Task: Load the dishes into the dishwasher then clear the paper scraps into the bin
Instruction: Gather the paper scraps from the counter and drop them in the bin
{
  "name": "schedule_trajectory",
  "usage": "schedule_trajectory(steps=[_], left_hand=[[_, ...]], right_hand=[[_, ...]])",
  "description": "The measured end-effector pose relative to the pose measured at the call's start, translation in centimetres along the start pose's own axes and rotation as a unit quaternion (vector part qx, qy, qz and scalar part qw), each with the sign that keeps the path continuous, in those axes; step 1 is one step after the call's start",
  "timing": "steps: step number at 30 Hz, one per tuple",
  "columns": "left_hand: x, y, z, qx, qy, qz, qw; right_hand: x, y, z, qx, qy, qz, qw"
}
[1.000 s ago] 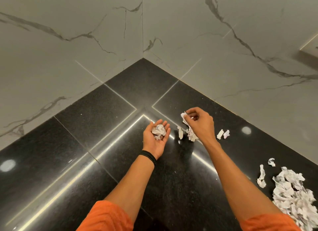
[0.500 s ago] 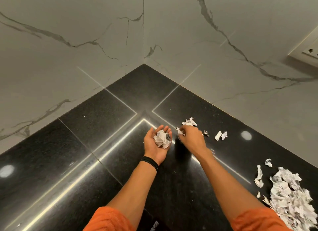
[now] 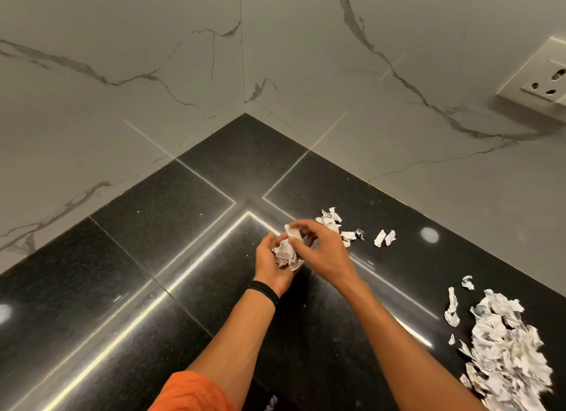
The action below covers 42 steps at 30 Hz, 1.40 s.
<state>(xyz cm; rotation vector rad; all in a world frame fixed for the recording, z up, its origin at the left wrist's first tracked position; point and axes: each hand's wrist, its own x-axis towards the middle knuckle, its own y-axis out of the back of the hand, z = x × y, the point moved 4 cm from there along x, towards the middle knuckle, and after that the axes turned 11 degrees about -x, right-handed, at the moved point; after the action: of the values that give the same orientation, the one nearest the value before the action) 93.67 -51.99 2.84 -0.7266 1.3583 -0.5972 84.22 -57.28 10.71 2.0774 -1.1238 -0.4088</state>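
The left hand (image 3: 269, 271) cups a crumpled paper wad (image 3: 286, 254), partly hidden by the right hand (image 3: 324, 254) pinching a white scrap (image 3: 291, 231); a ragged scrap pile (image 3: 505, 358) on the glossy black surface (image 3: 153, 257) runs off-frame right.

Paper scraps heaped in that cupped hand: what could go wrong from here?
1. The left hand cups a loose wad of scraps; adding the scrap pinched by the right hand could tip bits back onto the black counter.
2. The big pile at the right looks too large for one hand, so several trips or spills seem likely.
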Motion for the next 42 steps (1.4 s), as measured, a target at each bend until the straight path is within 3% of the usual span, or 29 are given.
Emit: schedule_trajectory(steps=[2,4,6,8,11,17,21,27,32,34,38,42], left_hand=[[-0.2,-0.4,-0.5,0.008,0.015,-0.01,1.0],[-0.1,-0.8,-0.6,0.006,0.015,-0.01,1.0],[0.3,-1.0,-0.6,-0.014,0.009,-0.007,1.0],[0.4,-1.0,-0.6,-0.037,0.002,0.01,0.999],[0.4,-1.0,-0.4,-0.047,0.0,0.018,0.999],[0.8,-0.8,-0.6,-0.028,-0.003,0.027,0.999],[0.7,-0.4,-0.4,-0.013,-0.007,0.028,0.999],[0.0,-0.6,-0.5,0.008,-0.017,0.028,0.999],[-0.6,-1.0,-2.3,0.037,0.009,-0.009,0.999],[-1.1,-1.1,-2.8,0.029,0.025,-0.03,0.999],[-1.7,-1.2,-2.6,-0.017,0.024,-0.032,0.999],[-1.3,-0.9,-1.6,-0.01,0.005,-0.011,1.0]], right_hand=[[-0.1,-0.4,-0.4,-0.062,0.029,-0.049,0.996],[0.3,-0.3,-0.2,-0.051,0.025,-0.036,0.998],[1.2,1.0,1.2,-0.005,-0.013,0.039,0.999],[2.1,2.5,3.9,-0.05,-0.08,0.092,0.991],[2.8,3.8,8.3,-0.161,-0.16,0.088,0.97],[3.2,3.0,10.2,-0.154,-0.211,0.053,0.964],[3.3,4.1,9.9,-0.067,-0.253,0.092,0.961],[1.5,6.2,8.2,0.206,-0.276,0.143,0.928],[-0.4,3.0,4.2,0.288,-0.258,0.017,0.922],[-0.7,1.6,3.1,0.272,-0.235,-0.016,0.933],[0.1,2.3,3.1,0.25,-0.214,0.051,0.943],[3.2,3.0,5.4,0.05,-0.191,0.05,0.979]])
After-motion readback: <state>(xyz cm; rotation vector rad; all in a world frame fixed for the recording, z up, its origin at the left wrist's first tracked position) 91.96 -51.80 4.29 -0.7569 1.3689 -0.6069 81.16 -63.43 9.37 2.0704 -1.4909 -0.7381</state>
